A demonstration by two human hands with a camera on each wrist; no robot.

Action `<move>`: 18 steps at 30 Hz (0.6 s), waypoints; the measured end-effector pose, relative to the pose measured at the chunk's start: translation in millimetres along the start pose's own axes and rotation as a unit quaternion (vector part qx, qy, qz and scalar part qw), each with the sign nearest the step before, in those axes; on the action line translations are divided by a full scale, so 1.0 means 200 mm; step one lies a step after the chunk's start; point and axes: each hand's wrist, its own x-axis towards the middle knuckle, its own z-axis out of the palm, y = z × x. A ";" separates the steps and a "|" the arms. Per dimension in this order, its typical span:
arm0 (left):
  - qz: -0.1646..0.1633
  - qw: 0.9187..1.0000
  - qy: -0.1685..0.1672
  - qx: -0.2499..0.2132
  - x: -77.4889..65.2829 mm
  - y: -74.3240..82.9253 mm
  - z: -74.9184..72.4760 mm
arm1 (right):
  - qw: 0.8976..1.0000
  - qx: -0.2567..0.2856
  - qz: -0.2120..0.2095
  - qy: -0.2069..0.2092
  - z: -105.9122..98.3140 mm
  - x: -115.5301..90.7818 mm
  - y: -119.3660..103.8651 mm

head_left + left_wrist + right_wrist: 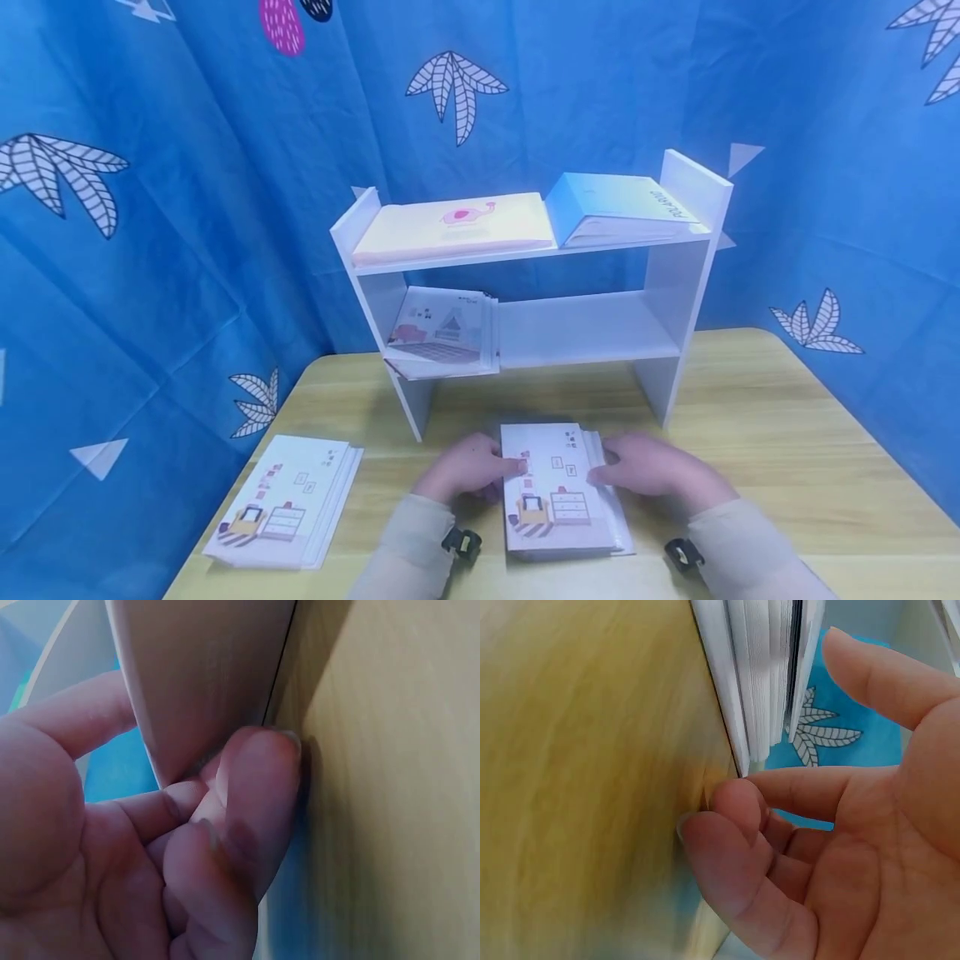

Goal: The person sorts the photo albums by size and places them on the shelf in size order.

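A small stack of white books (551,508), its top cover showing a chair and a dresser, lies on the table before the shelf. My left hand (472,468) grips the stack's left side, thumb over the top cover and fingers at the lower edge; in the left wrist view the fingers (259,802) curl at the bottom corner. On the right side, my right hand (652,468) holds the stack with its thumb at the cover's edge. The right wrist view shows page edges (757,682) of several books, with the fingertips (720,840) by the lowest one.
Behind stands a white two-tier shelf (686,275). Its top bears a pink elephant book (465,218) and a blue binder-like book (630,204); more white books (442,329) lie at the lower left. Another white stack (281,500) sits at the table's left edge. A blue curtain (570,92) hangs behind.
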 end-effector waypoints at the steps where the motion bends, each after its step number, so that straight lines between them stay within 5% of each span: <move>1: -0.002 1.000 0.001 -0.002 0.00 0.00 0.00 | 1.000 0.006 0.000 0.000 0.00 0.00 0.00; 4: -0.006 1.000 0.001 -0.003 0.00 -0.01 0.00 | 1.000 0.026 -0.004 -0.002 0.01 0.00 0.02; 8: -0.008 1.000 0.001 -0.004 0.00 -0.01 0.01 | 0.992 0.125 0.001 -0.027 0.01 0.00 0.06; 14: -0.023 1.000 0.005 -0.002 -0.01 -0.01 0.01 | 0.957 0.288 0.020 -0.031 -0.02 -0.08 0.09; 18: -0.031 1.000 0.007 -0.002 -0.01 -0.01 -0.01 | 0.917 0.397 0.016 -0.037 0.00 -0.11 0.10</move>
